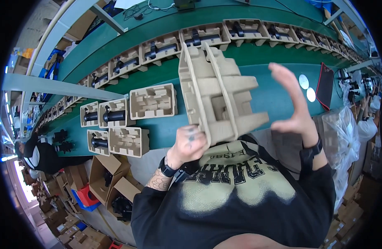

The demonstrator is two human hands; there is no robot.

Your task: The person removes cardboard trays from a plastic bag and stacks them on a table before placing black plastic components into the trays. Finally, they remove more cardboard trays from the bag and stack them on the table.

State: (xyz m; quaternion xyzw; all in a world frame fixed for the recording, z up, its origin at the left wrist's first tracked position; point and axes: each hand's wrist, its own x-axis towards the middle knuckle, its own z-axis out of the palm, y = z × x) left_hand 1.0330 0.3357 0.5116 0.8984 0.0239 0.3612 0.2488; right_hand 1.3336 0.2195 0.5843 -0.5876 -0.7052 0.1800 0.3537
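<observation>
My left hand [190, 143] is closed on the lower left rim of two nested moulded-pulp trays [218, 97]. The beige trays are tilted up in front of my chest, their stepped undersides facing right. My right hand [294, 101] is raised to the right of them, thumb and fingers spread wide, touching nothing. On the green bench to the left stand a pulp tray with no device in it [153, 101] and another bare pulp tray [128, 140]. Beside them are three pulp trays, each holding a black cylindrical device [115, 116].
Behind, a long row of pulp trays with black devices [158, 50] curves along the green line. A grey metal beam [54, 88] crosses at left. White discs [311, 94] and a dark red-edged panel [325, 87] lie at right. Open cardboard boxes [110, 172] stand below the bench; a person [43, 151] is far left.
</observation>
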